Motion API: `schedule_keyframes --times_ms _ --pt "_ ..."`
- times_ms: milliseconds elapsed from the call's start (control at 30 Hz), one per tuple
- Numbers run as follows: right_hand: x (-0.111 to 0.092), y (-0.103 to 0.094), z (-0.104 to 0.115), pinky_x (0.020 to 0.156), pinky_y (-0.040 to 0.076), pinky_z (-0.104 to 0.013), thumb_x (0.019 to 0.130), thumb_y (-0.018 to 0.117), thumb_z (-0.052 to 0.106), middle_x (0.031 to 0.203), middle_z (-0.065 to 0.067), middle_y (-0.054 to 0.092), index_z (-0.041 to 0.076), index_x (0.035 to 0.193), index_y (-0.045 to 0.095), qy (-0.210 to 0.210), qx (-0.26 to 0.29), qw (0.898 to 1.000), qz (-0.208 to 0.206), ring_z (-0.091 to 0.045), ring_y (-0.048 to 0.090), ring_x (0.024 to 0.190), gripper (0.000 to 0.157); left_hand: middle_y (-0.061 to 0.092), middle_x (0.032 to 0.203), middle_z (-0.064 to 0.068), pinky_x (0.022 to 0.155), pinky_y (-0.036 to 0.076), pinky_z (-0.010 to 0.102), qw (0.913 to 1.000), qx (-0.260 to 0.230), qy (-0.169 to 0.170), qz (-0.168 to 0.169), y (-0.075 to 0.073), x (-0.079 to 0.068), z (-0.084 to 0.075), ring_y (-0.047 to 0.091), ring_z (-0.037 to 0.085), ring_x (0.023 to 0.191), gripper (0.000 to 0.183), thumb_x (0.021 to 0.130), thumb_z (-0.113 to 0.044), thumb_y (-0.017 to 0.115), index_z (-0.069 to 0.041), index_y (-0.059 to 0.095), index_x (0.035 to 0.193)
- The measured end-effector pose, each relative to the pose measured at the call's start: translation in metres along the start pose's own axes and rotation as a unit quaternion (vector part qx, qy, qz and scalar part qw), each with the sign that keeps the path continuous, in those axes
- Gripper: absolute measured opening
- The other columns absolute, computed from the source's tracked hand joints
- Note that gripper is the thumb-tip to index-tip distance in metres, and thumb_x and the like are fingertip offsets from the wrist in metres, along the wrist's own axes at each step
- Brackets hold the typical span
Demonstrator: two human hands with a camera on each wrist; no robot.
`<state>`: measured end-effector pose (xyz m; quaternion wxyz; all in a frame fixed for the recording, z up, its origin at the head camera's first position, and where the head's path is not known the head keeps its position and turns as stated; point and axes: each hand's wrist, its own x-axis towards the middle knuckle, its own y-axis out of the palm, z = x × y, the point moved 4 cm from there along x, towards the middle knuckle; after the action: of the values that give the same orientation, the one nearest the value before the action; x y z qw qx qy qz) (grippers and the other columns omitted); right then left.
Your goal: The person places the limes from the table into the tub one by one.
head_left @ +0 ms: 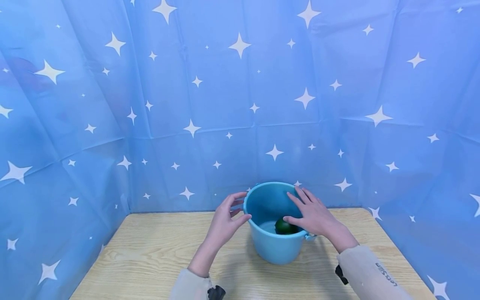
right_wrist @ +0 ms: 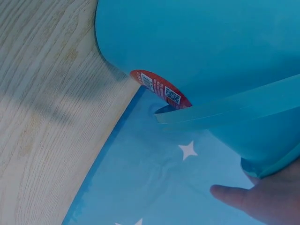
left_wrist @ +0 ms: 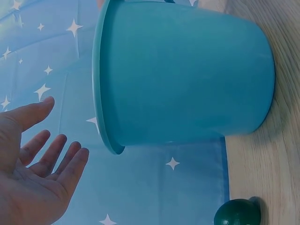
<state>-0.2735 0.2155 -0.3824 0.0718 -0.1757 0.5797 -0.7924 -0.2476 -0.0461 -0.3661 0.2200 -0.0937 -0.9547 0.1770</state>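
A light blue bucket [head_left: 277,250] stands upright on the table, its mouth towards the head camera. Inside it lies a dark green, round, glossy thing [head_left: 285,227]. My left hand [head_left: 226,218] is beside the left rim, fingers apart and loosely bent; the left wrist view shows a gap between this hand [left_wrist: 42,168] and the bucket [left_wrist: 187,75]. My right hand [head_left: 315,214] is over the right rim with fingers spread, its thumb overlapping the green thing in the head view. Another view of a green ball-like thing [left_wrist: 238,213], from the left wrist, puts it on the table beside the bucket.
The bucket's handle [right_wrist: 225,105] hangs along its outside near a red label [right_wrist: 161,89]. A wood-grain table [head_left: 157,254] lies underneath. Blue star-printed cloth [head_left: 225,104] closes off the back and both sides.
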Motion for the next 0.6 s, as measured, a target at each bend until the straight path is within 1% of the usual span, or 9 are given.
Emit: schedule_keyframes --times_ms 100,167,267,400,600 --pt "0.0004 -0.0001 0.0001 0.111 0.025 -0.076 0.090 0.062 0.057 0.162 -0.025 0.024 0.007 0.154 0.037 0.000 -0.001 1.000 -0.001 -0.051 0.021 0.147 0.084 0.055 0.142 0.018 0.102 0.051 0.053 1.0000 0.003 0.002 -0.001 -0.0017 0.0000 0.0011 0.057 0.038 0.128 0.055 0.091 -0.012 0.073 -0.008 0.051 0.141" --pt "0.0005 -0.0002 0.0003 0.111 0.025 -0.076 0.090 0.063 0.056 0.162 -0.025 0.024 0.007 0.154 0.037 0.000 -0.001 1.000 -0.001 -0.051 0.021 0.147 0.084 0.055 0.142 0.016 0.103 0.051 0.051 1.0000 0.002 -0.001 -0.003 -0.0028 0.0000 0.0019 0.057 0.036 0.128 0.055 0.090 -0.012 0.073 -0.010 0.052 0.141" --pt "0.0003 -0.0002 0.0004 0.111 0.025 -0.076 0.090 0.063 0.056 0.162 -0.026 0.024 0.007 0.154 0.037 0.000 -0.002 1.000 -0.002 -0.051 0.021 0.147 0.084 0.055 0.142 0.017 0.102 0.051 0.052 1.0000 0.003 0.003 -0.005 -0.0044 -0.0003 0.0027 0.057 0.038 0.128 0.055 0.090 -0.012 0.073 -0.009 0.052 0.141" --pt "0.0000 0.0000 0.0007 0.111 0.024 -0.076 0.090 0.063 0.056 0.162 -0.026 0.024 0.007 0.154 0.037 0.001 -0.002 1.000 -0.001 -0.052 0.021 0.147 0.084 0.055 0.143 0.015 0.103 0.051 0.054 0.9999 0.009 0.001 -0.011 -0.0065 -0.0007 0.0048 0.056 0.038 0.129 0.054 0.090 -0.012 0.073 -0.009 0.053 0.140" --pt "-0.0004 -0.0002 0.0010 0.111 0.024 -0.077 0.090 0.062 0.057 0.162 -0.025 0.024 0.007 0.154 0.037 0.003 0.000 1.000 0.002 -0.052 0.020 0.147 0.085 0.055 0.143 0.013 0.103 0.050 0.054 0.9997 0.014 -0.004 -0.020 -0.0092 -0.0006 0.0094 0.056 0.039 0.130 0.052 0.090 -0.009 0.073 -0.012 0.054 0.139"
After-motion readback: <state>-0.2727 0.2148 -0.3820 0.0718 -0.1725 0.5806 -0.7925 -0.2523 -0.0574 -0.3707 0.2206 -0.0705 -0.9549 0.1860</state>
